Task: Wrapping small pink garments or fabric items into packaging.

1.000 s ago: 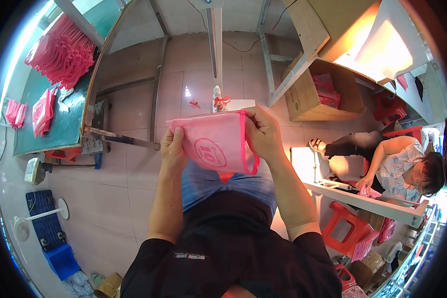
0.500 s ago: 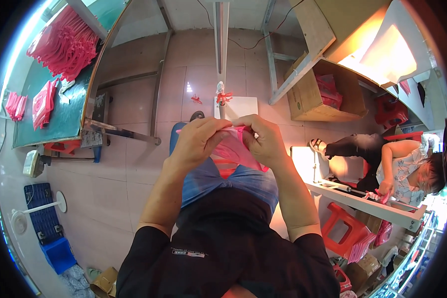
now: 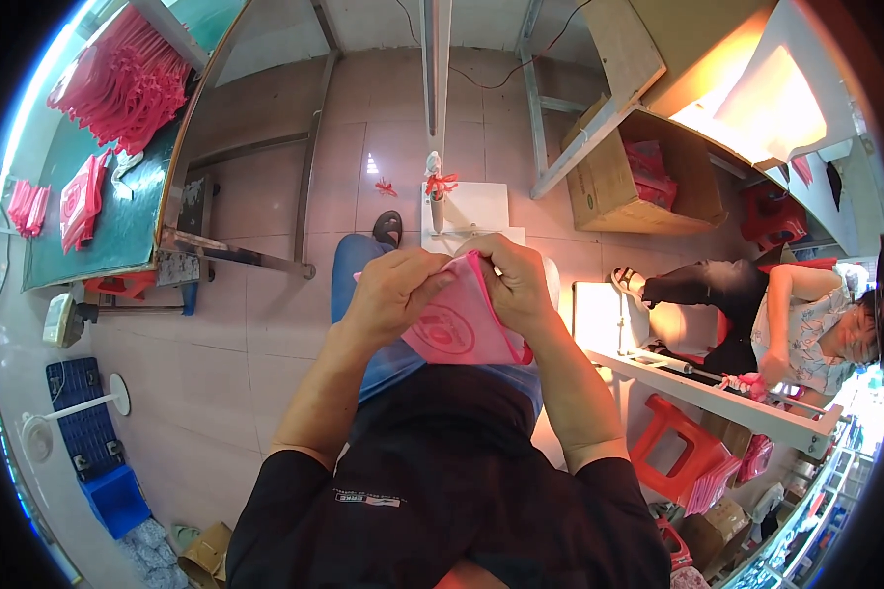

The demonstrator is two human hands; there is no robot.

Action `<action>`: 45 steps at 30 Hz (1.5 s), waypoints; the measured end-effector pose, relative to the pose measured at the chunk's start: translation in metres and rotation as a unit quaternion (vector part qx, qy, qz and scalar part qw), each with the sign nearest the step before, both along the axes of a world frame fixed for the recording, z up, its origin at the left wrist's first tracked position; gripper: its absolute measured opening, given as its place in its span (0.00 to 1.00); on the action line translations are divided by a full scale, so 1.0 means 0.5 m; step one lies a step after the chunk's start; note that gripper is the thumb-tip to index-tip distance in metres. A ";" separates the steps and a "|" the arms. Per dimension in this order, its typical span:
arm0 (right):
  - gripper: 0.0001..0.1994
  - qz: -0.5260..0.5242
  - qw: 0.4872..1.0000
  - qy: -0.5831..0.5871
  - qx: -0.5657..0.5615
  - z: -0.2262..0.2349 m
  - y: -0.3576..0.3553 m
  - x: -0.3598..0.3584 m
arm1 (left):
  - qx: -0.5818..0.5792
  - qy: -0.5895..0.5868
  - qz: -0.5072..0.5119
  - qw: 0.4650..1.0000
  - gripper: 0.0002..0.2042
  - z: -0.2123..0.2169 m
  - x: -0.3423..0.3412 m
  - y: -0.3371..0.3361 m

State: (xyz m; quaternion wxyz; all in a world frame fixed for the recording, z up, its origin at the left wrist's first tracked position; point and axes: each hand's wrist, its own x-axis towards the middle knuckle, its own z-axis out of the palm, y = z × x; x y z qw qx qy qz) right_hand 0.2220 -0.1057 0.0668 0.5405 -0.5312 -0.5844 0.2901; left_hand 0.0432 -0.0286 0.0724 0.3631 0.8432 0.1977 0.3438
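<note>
Since half a second ago both hands have drawn closer together at the top edge of the pink bag (image 3: 459,329), and more of its printed face now shows below them; a second ago it was held spread flat between hands well apart. Left hand (image 3: 395,294): fingers curled, pinching the bag's upper left edge. Right hand (image 3: 514,283): fingers closed on the upper right edge, thumb over the rim. Fingertips of the two hands nearly touch. Bag hangs over the lap, above the blue jeans (image 3: 363,280), tilted, with a round pink print on its face.

Around: green table (image 3: 118,226) at far left carrying a pile of pink bags (image 3: 118,88) and a few loose ones. Cardboard box (image 3: 609,182) with pink goods at upper right. Another person (image 3: 805,329) sits at right behind a white table (image 3: 717,393); red stool (image 3: 673,456) below it. Blue crate (image 3: 113,496) at lower left on the tiled floor.
</note>
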 end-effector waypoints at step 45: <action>0.08 0.071 0.947 0.277 -0.146 -0.032 -0.033 0.013 | 0.063 -0.040 0.116 0.990 0.12 -0.048 0.032 -0.026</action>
